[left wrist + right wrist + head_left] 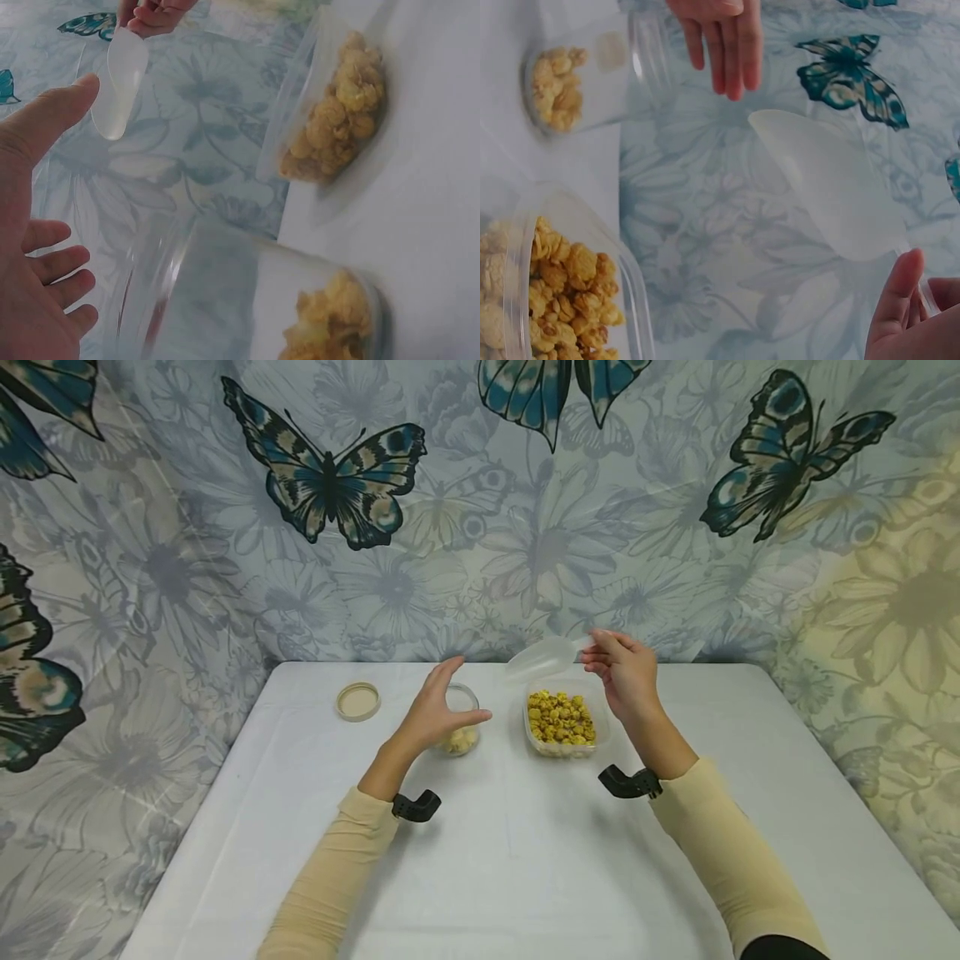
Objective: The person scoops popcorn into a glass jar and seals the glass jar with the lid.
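Observation:
My right hand (626,672) pinches the handle of a translucent plastic scoop (546,660), held above the far side of a clear plastic tub (529,742). Caramel popcorn (562,720) fills much of that tub. No popcorn shows in the scoop in the right wrist view (832,195). Fingers and thumb spread wide, my left hand (435,710) hovers beside a clear jar (463,695) and appears apart from it. A little popcorn (330,319) lies at the bottom of the upright jar, whose mouth is uncovered.
A round, beige-gold lid (358,702) lies on the white table (510,860), left of the jar. Behind the table's far edge hangs a floral cloth with butterflies (330,485).

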`<action>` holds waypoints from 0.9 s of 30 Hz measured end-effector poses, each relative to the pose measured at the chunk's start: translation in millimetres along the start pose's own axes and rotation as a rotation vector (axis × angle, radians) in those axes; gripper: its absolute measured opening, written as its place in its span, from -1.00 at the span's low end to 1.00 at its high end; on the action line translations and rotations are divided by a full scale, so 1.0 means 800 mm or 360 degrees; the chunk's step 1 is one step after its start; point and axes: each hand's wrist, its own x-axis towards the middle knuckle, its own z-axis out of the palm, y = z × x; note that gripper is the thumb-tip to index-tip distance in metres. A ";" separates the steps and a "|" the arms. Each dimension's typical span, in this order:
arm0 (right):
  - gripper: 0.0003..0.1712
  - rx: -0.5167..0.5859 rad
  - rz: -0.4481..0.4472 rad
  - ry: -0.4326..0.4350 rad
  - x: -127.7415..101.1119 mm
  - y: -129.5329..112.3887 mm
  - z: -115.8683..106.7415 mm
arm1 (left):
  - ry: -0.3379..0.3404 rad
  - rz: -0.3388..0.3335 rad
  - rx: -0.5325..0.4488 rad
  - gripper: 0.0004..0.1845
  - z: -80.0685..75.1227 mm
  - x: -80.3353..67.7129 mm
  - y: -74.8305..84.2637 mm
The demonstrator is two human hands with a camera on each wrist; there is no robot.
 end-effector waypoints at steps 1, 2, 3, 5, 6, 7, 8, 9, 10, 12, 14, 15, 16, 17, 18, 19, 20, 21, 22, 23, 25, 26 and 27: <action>-0.87 0.0018 -0.0009 0.0005 -0.001 -0.001 -0.002 | -0.0004 0.0011 0.0001 0.07 0.002 0.001 0.002; -0.88 0.0033 -0.0014 0.0015 -0.002 -0.002 -0.005 | -0.0010 0.0021 -0.0002 0.07 0.004 0.002 0.005; -0.89 0.0041 -0.0021 0.0027 -0.002 -0.002 -0.007 | -0.0016 0.0029 -0.0005 0.07 0.007 0.003 0.007; -0.90 0.0061 -0.0027 0.0056 -0.004 -0.003 -0.011 | -0.0027 0.0048 -0.0009 0.07 0.011 0.004 0.012; -0.91 0.0073 -0.0028 0.0072 -0.005 -0.004 -0.013 | -0.0032 0.0058 -0.0013 0.07 0.013 0.005 0.015; -0.91 0.0076 -0.0029 0.0087 -0.006 -0.004 -0.015 | -0.0033 0.0067 -0.0016 0.07 0.015 0.005 0.017; -0.91 0.0072 -0.0029 0.0102 -0.006 -0.004 -0.016 | -0.0034 0.0076 -0.0021 0.06 0.017 0.005 0.019; -0.91 0.0074 -0.0029 0.0113 -0.007 -0.004 -0.018 | -0.0034 0.0091 -0.0024 0.06 0.019 0.006 0.021; -0.91 0.0073 -0.0028 0.0126 -0.008 -0.005 -0.020 | -0.0032 0.0105 -0.0030 0.05 0.021 0.006 0.023; -0.90 0.0069 -0.0028 0.0153 -0.009 -0.005 -0.023 | -0.0035 0.0123 -0.0041 0.04 0.025 0.007 0.026; -0.90 0.0061 -0.0027 0.0177 -0.010 -0.005 -0.026 | -0.0043 0.0134 -0.0045 0.04 0.028 0.007 0.029; -0.90 0.0060 -0.0028 0.0188 -0.011 -0.006 -0.028 | -0.0047 0.0136 -0.0045 0.04 0.030 0.007 0.030; -0.91 0.0057 -0.0028 0.0202 -0.011 -0.006 -0.030 | -0.0051 0.0134 -0.0049 0.04 0.032 0.007 0.031; -0.91 0.0061 -0.0028 0.0214 -0.011 -0.006 -0.032 | -0.0058 0.0134 -0.0052 0.04 0.034 0.007 0.032; -0.92 0.0061 -0.0029 0.0223 -0.011 -0.006 -0.034 | -0.0062 0.0134 -0.0052 0.04 0.036 0.007 0.033; -0.92 0.0057 -0.0031 0.0233 -0.012 -0.006 -0.036 | -0.0067 0.0143 -0.0041 0.04 0.039 0.007 0.033; -0.92 0.0050 -0.0035 0.0244 -0.012 -0.006 -0.038 | -0.0073 0.0152 -0.0039 0.04 0.042 0.007 0.034; -0.92 0.0043 -0.0038 0.0258 -0.013 -0.006 -0.039 | -0.0081 0.0166 -0.0026 0.04 0.045 0.007 0.034; -0.92 0.0034 -0.0043 0.0269 -0.013 -0.005 -0.041 | -0.0093 0.0178 -0.0014 0.04 0.049 0.007 0.035; -0.91 0.0025 -0.0049 0.0279 -0.013 -0.005 -0.043 | -0.0106 0.0194 0.0004 0.04 0.052 0.007 0.035; -0.91 0.0010 -0.0057 0.0295 -0.013 -0.004 -0.047 | -0.0134 0.0220 0.0032 0.04 0.058 0.008 0.036; -0.90 0.0010 -0.0057 0.0301 -0.013 -0.003 -0.048 | -0.0149 0.0227 0.0034 0.03 0.061 0.008 0.036; -0.91 0.0007 -0.0056 0.0306 -0.012 -0.002 -0.050 | -0.0162 0.0227 0.0046 0.03 0.063 0.008 0.036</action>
